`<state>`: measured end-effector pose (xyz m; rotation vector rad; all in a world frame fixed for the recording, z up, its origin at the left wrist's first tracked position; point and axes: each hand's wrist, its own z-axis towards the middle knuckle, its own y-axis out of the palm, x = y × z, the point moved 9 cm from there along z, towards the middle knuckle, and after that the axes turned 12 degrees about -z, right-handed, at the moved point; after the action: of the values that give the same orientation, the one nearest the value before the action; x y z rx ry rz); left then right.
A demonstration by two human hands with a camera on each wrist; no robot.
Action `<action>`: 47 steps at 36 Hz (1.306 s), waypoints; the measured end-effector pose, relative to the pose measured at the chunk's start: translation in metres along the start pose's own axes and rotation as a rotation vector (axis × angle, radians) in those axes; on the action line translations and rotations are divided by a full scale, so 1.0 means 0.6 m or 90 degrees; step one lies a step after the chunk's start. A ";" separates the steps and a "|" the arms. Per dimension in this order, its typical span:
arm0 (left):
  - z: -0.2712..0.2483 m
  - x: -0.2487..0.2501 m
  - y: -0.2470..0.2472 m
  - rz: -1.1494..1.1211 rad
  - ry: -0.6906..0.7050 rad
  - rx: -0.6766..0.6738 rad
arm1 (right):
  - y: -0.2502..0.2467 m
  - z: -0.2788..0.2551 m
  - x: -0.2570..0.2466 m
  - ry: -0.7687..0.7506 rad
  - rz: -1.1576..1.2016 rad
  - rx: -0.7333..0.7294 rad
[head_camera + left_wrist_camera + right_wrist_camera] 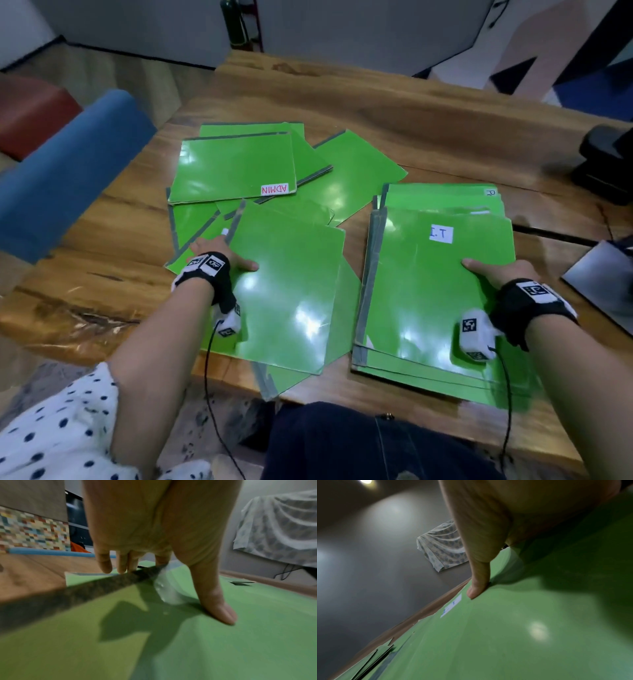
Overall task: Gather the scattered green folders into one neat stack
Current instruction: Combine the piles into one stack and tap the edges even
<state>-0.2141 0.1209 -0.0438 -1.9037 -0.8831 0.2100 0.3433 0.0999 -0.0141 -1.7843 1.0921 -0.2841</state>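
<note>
Several glossy green folders lie on a wooden table point(411, 113). My left hand point(222, 257) grips the left, grey-spined edge of a loose green folder point(291, 294) at centre, which lies tilted over others. In the left wrist view its thumb point(219, 609) presses on the cover and its fingers point(104, 563) reach over the spine. To the right lies a rough stack point(428, 370) topped by a folder labelled I.T point(442, 235). My right hand point(493, 274) holds this top folder's right edge, thumb point(477, 586) on the cover, fingers hidden below.
More folders lie scattered at the back left, one labelled ADMIN point(233, 168) and another tilted point(356, 174). A blue padded seat point(68, 171) stands left of the table. A black device point(606, 161) and a grey flat item point(603, 277) sit at the right edge.
</note>
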 end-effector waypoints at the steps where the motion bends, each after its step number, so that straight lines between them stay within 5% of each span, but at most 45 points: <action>1: 0.003 0.000 -0.004 0.022 0.003 -0.013 | -0.003 -0.002 -0.003 -0.003 -0.003 0.007; 9: 0.122 -0.041 0.026 0.039 -0.014 -0.054 | -0.009 -0.004 -0.006 0.017 -0.014 0.025; 22: -0.052 -0.006 0.032 -0.169 0.014 -0.126 | 0.004 0.002 0.003 0.030 -0.010 -0.009; 35: -0.163 0.080 -0.032 -0.109 0.176 -0.043 | 0.009 0.004 0.007 0.002 -0.013 -0.009; 47: -0.300 0.241 -0.149 -0.069 0.468 0.080 | 0.006 0.009 0.008 -0.016 -0.010 -0.008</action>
<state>-0.0644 0.1098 0.1532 -1.6213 -0.4500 -0.4674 0.3473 0.0989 -0.0211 -1.8035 1.0645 -0.2648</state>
